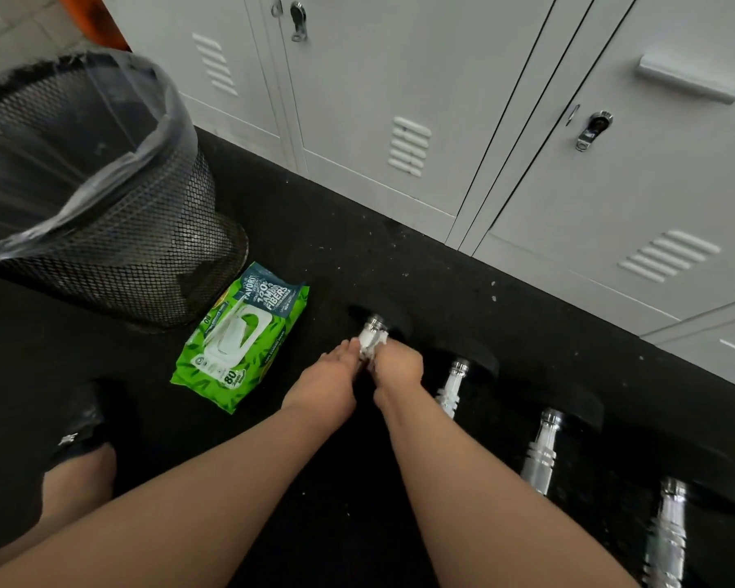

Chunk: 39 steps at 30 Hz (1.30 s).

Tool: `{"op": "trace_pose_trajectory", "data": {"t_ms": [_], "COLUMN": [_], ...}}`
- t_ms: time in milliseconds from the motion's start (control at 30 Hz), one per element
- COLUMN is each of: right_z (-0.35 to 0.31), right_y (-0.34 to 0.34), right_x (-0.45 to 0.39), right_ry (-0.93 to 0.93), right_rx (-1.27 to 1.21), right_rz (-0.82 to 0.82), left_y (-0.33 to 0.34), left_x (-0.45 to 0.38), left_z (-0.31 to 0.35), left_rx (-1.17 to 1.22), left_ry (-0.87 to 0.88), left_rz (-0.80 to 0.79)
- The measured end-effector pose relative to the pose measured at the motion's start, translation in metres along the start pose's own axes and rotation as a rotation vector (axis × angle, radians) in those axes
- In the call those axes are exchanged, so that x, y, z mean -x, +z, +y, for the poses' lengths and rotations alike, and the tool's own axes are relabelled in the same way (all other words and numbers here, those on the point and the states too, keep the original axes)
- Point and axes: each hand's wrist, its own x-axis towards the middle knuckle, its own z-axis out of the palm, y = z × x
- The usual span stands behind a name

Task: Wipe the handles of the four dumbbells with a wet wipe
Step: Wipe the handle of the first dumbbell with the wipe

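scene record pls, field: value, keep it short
setting: black floor beside grey lockers
dumbbells: four in a row, chrome handles
being wiped: leftmost dumbbell handle
wipe: white wet wipe wrapped on that handle
left hand: at the wipe, grip unclear
right hand: grips the wipe
wipe pack: green, lid shut
bin: mesh, lined

We see the lockers point(442, 99) walling off the far side, with only a narrow strip of dark floor point(315, 231) between them and the row of four dumbbells point(452, 386). On the left, the mesh bin point(102, 197) and the wipes pack point(240, 337) just beside it block the way, leaving a floor gap between the pack and the nearest dumbbell, where both hands point(327, 381) sit. Narrow gaps part the dumbbells, and a knee point(77, 481) stands near left.
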Motion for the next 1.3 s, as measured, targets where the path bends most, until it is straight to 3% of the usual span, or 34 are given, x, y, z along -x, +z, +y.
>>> {"op": "trace_pose_trajectory", "data": {"t_ms": [67,200,367,533,600,767,833,967,1200,1300], "right_z": [0.014,0.028,0.032,0.034,0.038,0.037,0.020,-0.006,0.040,0.022], "right_y": [-0.005,-0.007,-0.007,-0.028,-0.024,-0.016,-0.013,-0.007,-0.015,-0.015], "right_x": [0.012,0.007,0.006,0.020,0.018,0.010,0.005,0.004,0.036,0.023], "right_ry": [0.056,0.317,0.353,0.159,0.136,0.160,0.111,-0.064,0.008,-0.135], "right_rx": [0.248,0.207,0.368,0.515,0.499,0.249,0.167,0.059,-0.003,0.133], "right_rz": [-0.112,-0.287,-0.395,-0.366,-0.276,-0.101,-0.117,0.036,-0.086,-0.015], "left_y": [0.001,0.003,0.002,-0.001,-0.003,-0.001,-0.001,0.000,0.006,0.005], "left_x": [0.000,0.001,0.001,-0.001,0.000,0.003,0.003,0.004,-0.004,-0.001], "left_z": [0.000,0.003,0.001,-0.002,-0.004,0.002,0.003,0.002,0.000,0.001], "left_rx": [0.016,0.044,0.039,0.049,0.048,0.072,0.048,0.007,-0.100,-0.082], "left_ry": [0.001,-0.022,-0.018,0.009,0.013,0.006,0.011,0.024,0.031,0.044], "left_rz": [0.008,0.008,0.044,0.060,0.053,0.040,0.045,0.042,0.054,0.073]}}
